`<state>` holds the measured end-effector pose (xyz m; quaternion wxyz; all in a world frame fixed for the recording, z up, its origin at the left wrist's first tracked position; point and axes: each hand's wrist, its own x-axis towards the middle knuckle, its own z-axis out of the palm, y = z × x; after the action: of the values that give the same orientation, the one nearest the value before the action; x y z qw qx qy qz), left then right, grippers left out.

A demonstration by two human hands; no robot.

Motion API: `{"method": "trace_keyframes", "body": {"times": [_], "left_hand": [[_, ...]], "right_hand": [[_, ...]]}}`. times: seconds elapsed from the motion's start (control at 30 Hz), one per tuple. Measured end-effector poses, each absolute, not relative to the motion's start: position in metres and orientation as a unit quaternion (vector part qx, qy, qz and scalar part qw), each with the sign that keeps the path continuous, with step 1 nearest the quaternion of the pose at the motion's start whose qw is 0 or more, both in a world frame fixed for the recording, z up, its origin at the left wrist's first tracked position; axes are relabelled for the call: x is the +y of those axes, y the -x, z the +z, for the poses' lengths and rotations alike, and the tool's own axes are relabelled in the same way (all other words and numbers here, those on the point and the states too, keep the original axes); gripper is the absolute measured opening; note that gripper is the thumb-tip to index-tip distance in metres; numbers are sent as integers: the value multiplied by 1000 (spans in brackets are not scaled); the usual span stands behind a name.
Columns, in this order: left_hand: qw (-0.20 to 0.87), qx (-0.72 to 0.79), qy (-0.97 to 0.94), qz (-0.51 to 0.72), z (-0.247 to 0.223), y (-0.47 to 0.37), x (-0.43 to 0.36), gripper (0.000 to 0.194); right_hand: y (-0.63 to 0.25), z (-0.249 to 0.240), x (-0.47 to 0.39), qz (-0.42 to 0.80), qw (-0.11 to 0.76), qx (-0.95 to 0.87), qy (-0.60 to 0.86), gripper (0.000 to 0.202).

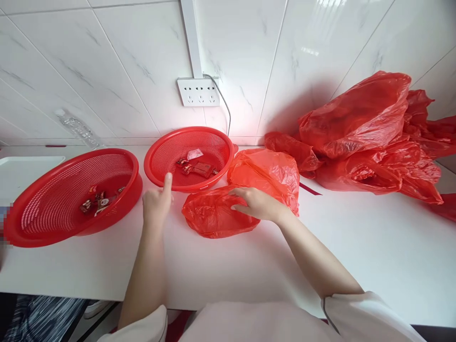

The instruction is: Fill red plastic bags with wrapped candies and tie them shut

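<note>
My left hand (156, 204) is beside the near-left rim of the smaller red basket (156, 176), thumb pointing up; its other fingers bend away out of sight, and I see nothing in it. Wrapped sweets (202, 168) and a pale pink packet (194, 154) lie in that basket. Over the mouth of a red plastic bag (210, 223), my right hand (254, 202) has its thumb and fingers apart and holds nothing visible. The bag lies on the white table with its mouth spread. Whether the fingertips touch the film, I cannot tell.
On the left, a larger red basket (133, 183) contains several small wrapped packets (101, 203). Behind it leans a clear plastic bottle (78, 128), near a white tray (28, 164). Crumpled red bags (359, 118) pile up at right. A socket strip (198, 92) is on the tiled wall.
</note>
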<state>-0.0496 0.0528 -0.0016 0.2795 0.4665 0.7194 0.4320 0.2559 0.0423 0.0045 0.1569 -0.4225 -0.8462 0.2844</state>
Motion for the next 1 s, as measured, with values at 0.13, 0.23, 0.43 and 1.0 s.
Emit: {"method": "trace_keyframes", "body": {"times": [0.13,0.23,0.43,1.0], "left_hand": [[403,748,-356,389,-14,68,74,41],[540,653,-307,433,-22,59,78,38],[573,578,-276,512,-37,44,67,21],[520,490,-312,626,-37,14,46,32]], "right_hand": [[-251,19,38,290,189,-846,407,31],[-250,28,41,285,197,-843,411,29],[-250,39,55,266,277,-806,449,24],[-226,8,85,127,244,-813,514,24]]}}
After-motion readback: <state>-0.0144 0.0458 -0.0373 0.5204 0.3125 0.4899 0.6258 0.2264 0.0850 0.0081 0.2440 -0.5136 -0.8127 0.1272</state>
